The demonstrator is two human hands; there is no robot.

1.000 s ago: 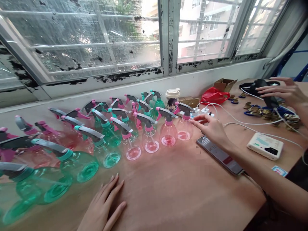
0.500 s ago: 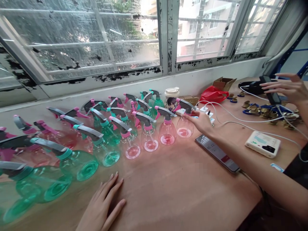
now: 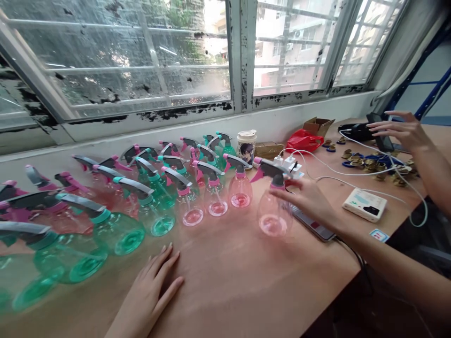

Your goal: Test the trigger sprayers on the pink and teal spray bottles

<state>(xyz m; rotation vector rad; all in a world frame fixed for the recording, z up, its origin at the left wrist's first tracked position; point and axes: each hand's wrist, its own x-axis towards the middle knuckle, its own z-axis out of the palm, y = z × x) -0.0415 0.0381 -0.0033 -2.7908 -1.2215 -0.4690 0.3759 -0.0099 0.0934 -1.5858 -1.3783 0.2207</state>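
Note:
My right hand (image 3: 308, 199) grips the neck of a clear pink spray bottle (image 3: 273, 218) with a grey and pink trigger head. The bottle stands roughly upright, nearer to me than the end of the row; whether its base touches the table is hard to tell. Flat on the tabletop lies my left hand (image 3: 155, 281), fingers spread, holding nothing. Just beyond it are a green spray bottle (image 3: 160, 218) and a pink spray bottle (image 3: 190, 211). Another pink spray bottle (image 3: 240, 190) stands left of the gripped one.
Several more pink and green spray bottles crowd the left side. Behind my right hand lie a phone (image 3: 315, 225) and a power strip with white plugs (image 3: 291, 162). A patterned cup (image 3: 246, 148), red bag (image 3: 305, 141) and white power bank (image 3: 364, 204) sit farther off. Another person's hand (image 3: 405, 131) holds a dark device.
My right hand has drawn the pink spray bottle away from the row's end, toward me. My left hand stays flat on the table. The view has shifted slightly.

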